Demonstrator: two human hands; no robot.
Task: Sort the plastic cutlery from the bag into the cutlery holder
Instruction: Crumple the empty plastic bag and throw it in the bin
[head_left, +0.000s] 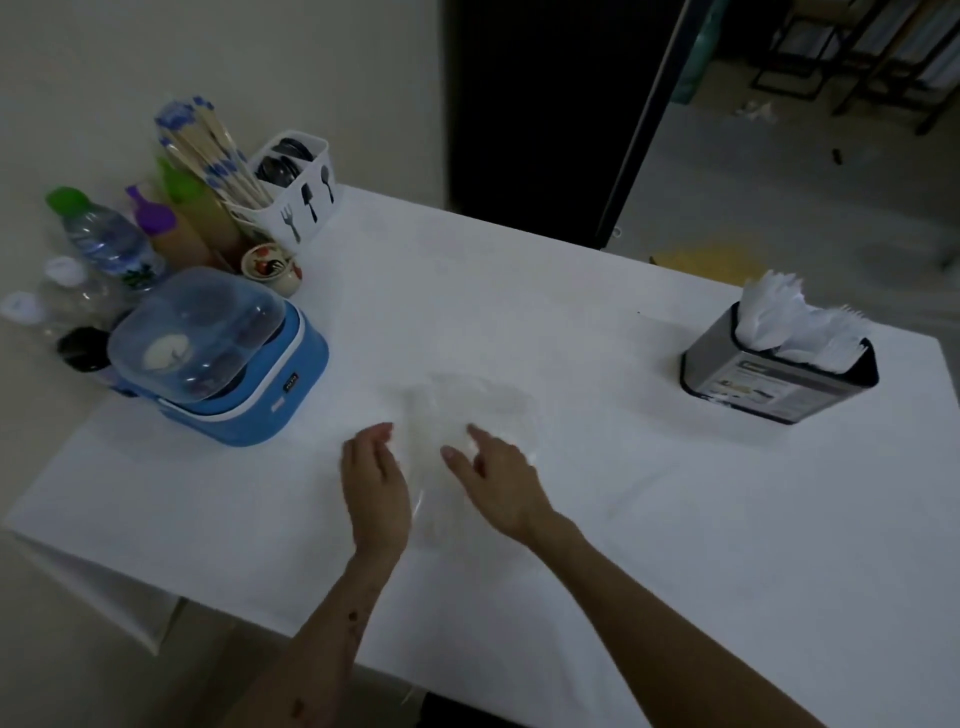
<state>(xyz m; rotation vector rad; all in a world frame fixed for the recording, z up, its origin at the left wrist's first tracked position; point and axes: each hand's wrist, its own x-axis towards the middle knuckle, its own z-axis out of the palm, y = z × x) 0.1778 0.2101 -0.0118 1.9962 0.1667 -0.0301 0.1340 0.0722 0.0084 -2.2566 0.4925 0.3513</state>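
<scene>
A clear plastic bag (470, 410) with pale plastic cutlery inside lies flat in the middle of the white table (623, 493). My left hand (374, 480) rests at the bag's left edge with relaxed fingers. My right hand (501, 480) lies on the bag's near right part, fingers spread and lightly bent. Whether either hand pinches the film is not plain. The metal cutlery holder (779, 376) stands at the right side of the table, with white plastic cutlery sticking out of its top.
At the back left stand a white utensil caddy (298, 200) with chopsticks, several bottles (104, 239), a small painted jar (270, 267) and a blue electric lunch box (218, 353) with a clear lid. The table's front edge runs close to my forearms.
</scene>
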